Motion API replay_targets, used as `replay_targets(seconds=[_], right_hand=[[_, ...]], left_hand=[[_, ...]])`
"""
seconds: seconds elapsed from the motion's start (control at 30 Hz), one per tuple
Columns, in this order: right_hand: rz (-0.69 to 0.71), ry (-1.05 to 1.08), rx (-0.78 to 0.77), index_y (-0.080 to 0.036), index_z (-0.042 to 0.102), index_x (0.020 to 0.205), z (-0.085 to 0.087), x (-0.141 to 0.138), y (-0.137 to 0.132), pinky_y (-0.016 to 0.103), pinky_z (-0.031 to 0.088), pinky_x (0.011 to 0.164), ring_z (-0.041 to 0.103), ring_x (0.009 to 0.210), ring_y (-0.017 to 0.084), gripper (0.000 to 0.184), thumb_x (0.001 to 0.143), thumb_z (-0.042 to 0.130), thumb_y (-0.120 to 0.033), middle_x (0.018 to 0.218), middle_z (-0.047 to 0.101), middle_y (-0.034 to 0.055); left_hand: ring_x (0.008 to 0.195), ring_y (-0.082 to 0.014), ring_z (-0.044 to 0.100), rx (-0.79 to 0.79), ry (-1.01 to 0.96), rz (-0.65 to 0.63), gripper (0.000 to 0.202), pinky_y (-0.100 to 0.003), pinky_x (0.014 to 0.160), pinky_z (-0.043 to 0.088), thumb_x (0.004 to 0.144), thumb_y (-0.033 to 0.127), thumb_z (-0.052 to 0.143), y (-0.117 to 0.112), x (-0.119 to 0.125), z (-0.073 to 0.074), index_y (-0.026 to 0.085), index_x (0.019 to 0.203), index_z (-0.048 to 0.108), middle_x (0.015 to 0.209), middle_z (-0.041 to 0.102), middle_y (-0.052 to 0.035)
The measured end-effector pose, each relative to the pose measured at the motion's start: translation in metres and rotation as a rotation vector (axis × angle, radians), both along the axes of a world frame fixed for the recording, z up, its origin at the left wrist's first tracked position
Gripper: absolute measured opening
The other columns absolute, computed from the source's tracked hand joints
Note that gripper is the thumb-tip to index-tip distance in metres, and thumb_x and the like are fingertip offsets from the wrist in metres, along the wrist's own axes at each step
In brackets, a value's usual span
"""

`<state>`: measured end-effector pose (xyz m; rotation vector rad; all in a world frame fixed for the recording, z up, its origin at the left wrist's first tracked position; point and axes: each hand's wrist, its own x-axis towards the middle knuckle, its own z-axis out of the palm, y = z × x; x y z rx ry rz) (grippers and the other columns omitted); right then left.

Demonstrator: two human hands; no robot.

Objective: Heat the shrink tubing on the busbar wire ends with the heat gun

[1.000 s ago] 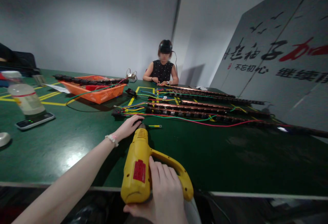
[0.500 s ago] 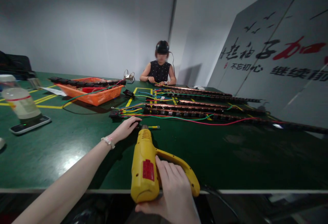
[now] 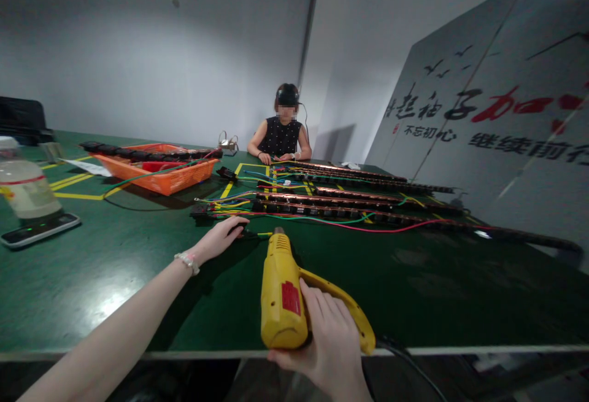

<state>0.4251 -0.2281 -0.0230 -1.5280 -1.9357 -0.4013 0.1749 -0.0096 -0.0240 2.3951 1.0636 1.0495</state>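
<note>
1. Nearest, the right hand (image 3: 334,328) has its fingers clamped on the yellow heat gun (image 3: 280,304), held above the edge of the table (image 3: 437,297). The black power cord (image 3: 405,359) trails off beside it; a snag there could tug the aim sideways.
2. Beyond, the left hand (image 3: 221,239) has its fingers closed on a black part (image 3: 242,228), its shape mostly hidden. A yellow wire (image 3: 264,234) reaches from there to just beside the nozzle. If the gun is blowing, which I cannot tell, lingering could scorch the insulation; a leftward swing could burn the left fingers.
3. Farther, copper-edged strips (image 3: 313,205) and a red wire (image 3: 391,227) could catch stray heat.
4. Farthest, 1 co-worker (image 3: 283,135) sits across the table.
</note>
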Motion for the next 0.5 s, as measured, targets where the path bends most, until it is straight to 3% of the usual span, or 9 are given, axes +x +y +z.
replay_targets(seconds=[0.2,0.33,0.5], right_hand=[[0.005,-0.071,0.02,-0.009,0.048,0.125,0.003,-0.006,-0.005,0.039,0.046,0.076,0.059,0.086,0.028,0.1,0.056,0.058,-0.081,0.101,0.063,0.0128],[-0.021,0.0,0.046,-0.011,0.054,0.12,0.005,-0.022,-0.009,0.039,0.046,0.075,0.059,0.083,0.028,0.099,0.052,0.059,-0.083,0.099,0.064,0.0123],[0.004,0.082,0.052,-0.013,0.058,0.115,0.004,-0.05,-0.011,0.039,0.046,0.072,0.059,0.078,0.027,0.103,0.044,0.059,-0.087,0.092,0.065,0.0101]], left_hand=[[0.1,-0.02,0.062,-0.023,-0.022,0.007,0.036,-0.036,0.093,0.049,0.09,0.038,0.04,-0.001,0.002,0.0,0.021,0.117,0.057,0.114,0.064,-0.007],[0.11,-0.0219,0.058,-0.014,-0.045,0.018,0.036,-0.037,0.096,0.047,0.09,0.039,0.041,0.0,0.003,-0.001,0.021,0.119,0.054,0.123,0.06,-0.0077],[0.096,-0.0204,0.064,-0.089,-0.049,0.065,0.031,-0.036,0.087,0.051,0.09,0.041,0.04,0.003,0.002,-0.005,0.021,0.111,0.053,0.107,0.065,-0.0072]])
